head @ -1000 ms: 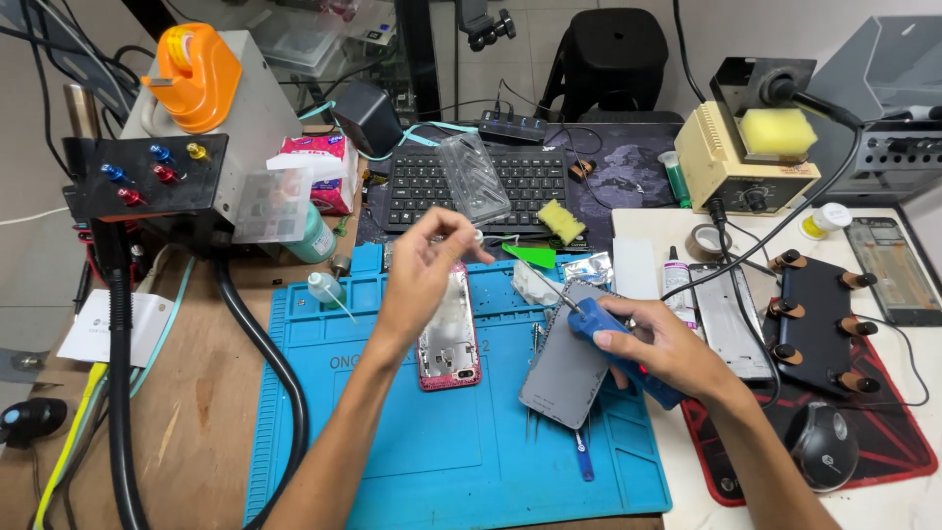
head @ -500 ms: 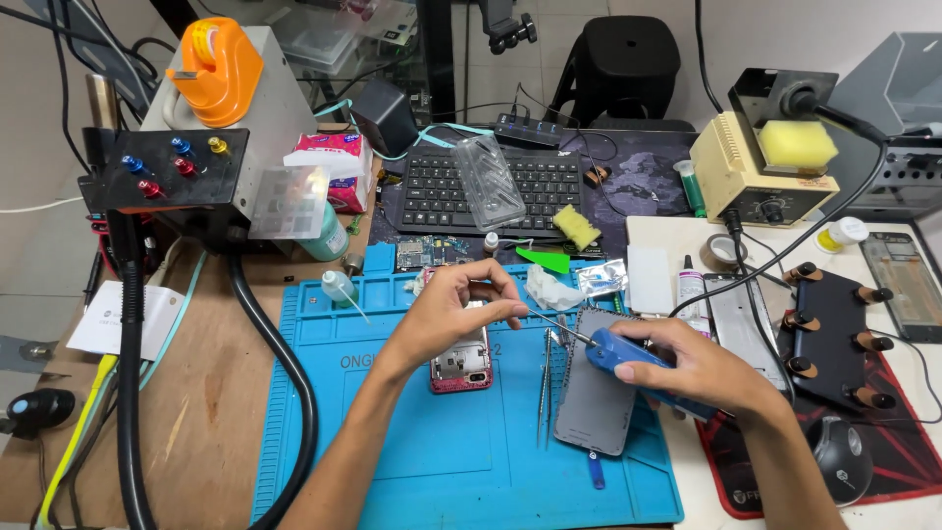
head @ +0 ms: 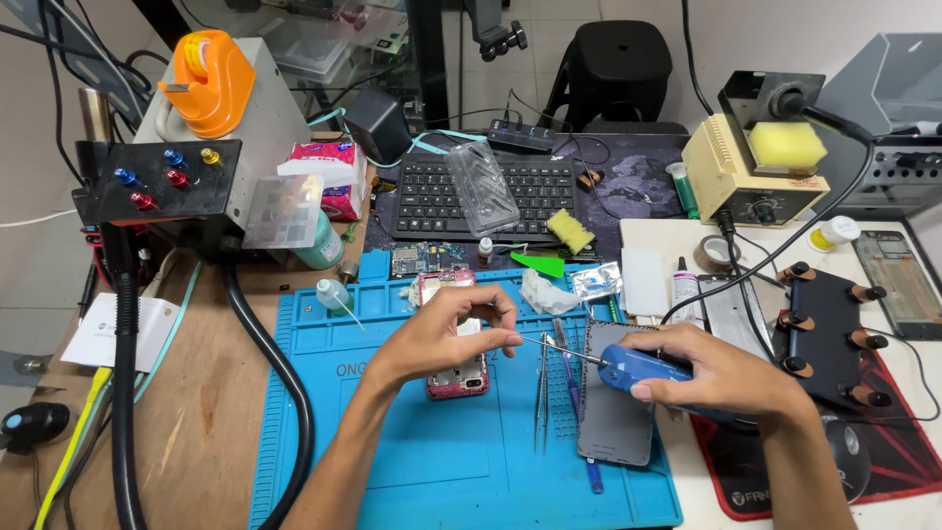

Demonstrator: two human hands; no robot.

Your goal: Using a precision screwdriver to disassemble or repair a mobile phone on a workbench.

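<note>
The left hand (head: 442,334) hovers over the middle of a blue mat (head: 392,461) on the counter (head: 206,432), its fingers pinched together at the thin metal tip of a screwdriver (head: 633,366). Whether something tiny sits between the fingertips cannot be told. Under this hand lies an opened phone (head: 458,368) with a pink frame, flat on the mat and partly hidden by the fingers.

The right hand (head: 721,373) is clamped on the blue handle of the screwdriver, whose shaft points left toward the left hand's fingertips. Below this hand a grey back cover (head: 616,427) lies flat at the mat's right edge. Tweezers (head: 543,388) lie just left of the cover, pointing near and far.

On the far edge of the mat are a small circuit board (head: 417,261), a small squeeze bottle (head: 334,294) and a crumpled white wipe (head: 545,292). Beyond the mat a black keyboard (head: 432,196) carries a clear case (head: 483,186), with a yellow sponge (head: 570,232) and a green pick (head: 539,263) near its right end. To the far left stands a grey box with an orange tape dispenser (head: 208,82) on top, and a thick black hose (head: 275,363) runs past the mat's left side. On the right sit a soldering station (head: 731,177) and a black clamp fixture (head: 829,329).
</note>
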